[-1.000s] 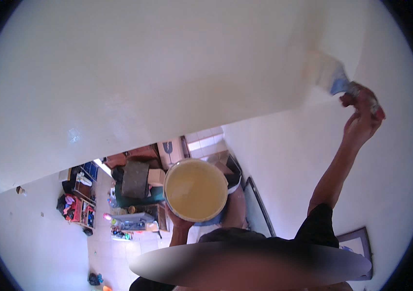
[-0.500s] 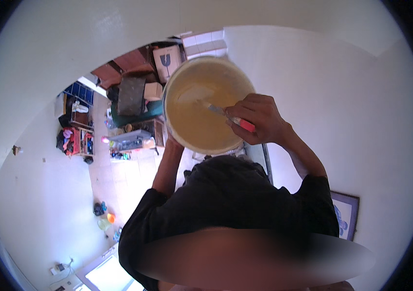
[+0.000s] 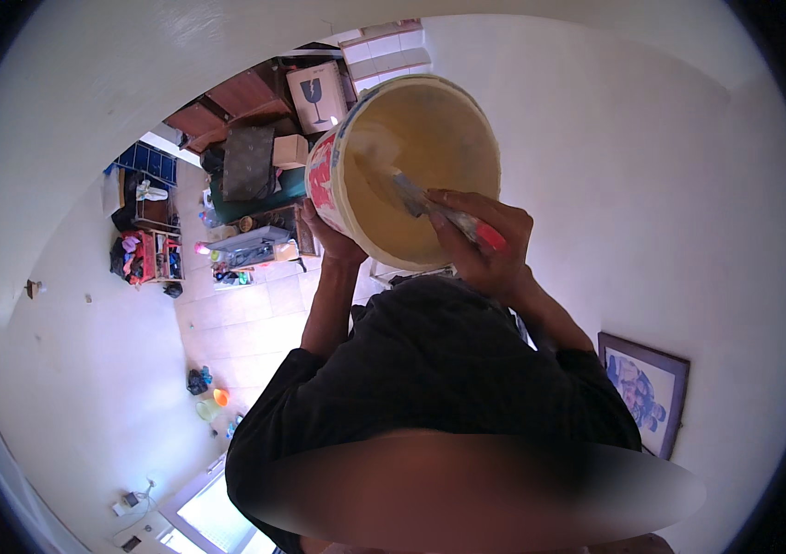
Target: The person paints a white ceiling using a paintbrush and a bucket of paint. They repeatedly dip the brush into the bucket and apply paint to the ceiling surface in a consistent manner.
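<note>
My left hand (image 3: 336, 240) supports a round bucket (image 3: 323, 180) from its lower left side, its fingers partly hidden by the bucket. White and red patches show on the bucket's outer wall, and its mouth tilts toward me. Inside lies a cream-yellow coating (image 3: 384, 217), with a paler smear at the upper left. My right hand (image 3: 488, 242) is closed around a paintbrush (image 3: 411, 196) with a red handle end and a grey metal part. The brush head is over the inside of the bucket; I cannot tell whether it touches the coating.
Pale walls rise on both sides, with a framed picture (image 3: 642, 394) on the right one. Far below on the tiled floor stand a cardboard box (image 3: 317, 95), a dark-covered piece of furniture (image 3: 249, 163), and a red rack (image 3: 146, 258). A window (image 3: 217, 512) lies at the lower left.
The bucket has moved up a little and tipped, so its labelled left side now shows. My right hand has shifted slightly downward with the brush, and more of my left hand is visible.
</note>
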{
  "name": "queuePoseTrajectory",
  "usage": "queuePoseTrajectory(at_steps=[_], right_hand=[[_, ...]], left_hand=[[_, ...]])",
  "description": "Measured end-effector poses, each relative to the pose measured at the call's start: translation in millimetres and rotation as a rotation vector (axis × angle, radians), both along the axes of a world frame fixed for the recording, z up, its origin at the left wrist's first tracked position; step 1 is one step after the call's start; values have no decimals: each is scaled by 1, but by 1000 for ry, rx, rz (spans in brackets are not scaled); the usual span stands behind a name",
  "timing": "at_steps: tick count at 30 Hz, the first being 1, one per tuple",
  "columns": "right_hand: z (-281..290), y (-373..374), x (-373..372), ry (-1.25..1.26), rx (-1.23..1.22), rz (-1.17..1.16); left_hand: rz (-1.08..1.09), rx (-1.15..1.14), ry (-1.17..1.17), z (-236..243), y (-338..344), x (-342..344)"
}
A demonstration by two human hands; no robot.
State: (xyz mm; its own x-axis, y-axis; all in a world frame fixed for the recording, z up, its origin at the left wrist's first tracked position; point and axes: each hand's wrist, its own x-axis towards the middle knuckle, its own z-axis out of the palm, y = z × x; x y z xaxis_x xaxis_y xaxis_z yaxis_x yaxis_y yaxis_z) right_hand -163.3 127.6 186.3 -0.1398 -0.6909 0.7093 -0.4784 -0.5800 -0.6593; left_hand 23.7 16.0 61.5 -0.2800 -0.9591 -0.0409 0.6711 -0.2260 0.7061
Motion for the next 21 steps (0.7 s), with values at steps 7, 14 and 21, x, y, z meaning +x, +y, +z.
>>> queuePoseTrajectory(at_steps=[7,14,21], right_hand=[[7,-36,-13,456,418,-89],[-10,-54,-3,664,562,135],[-20,-53,-20,356,361,186]], left_hand=[[-226,125,168,-21,0,9],[-493,142,652,-35,5,3],[-171,290,-39,-11,21,-6]])
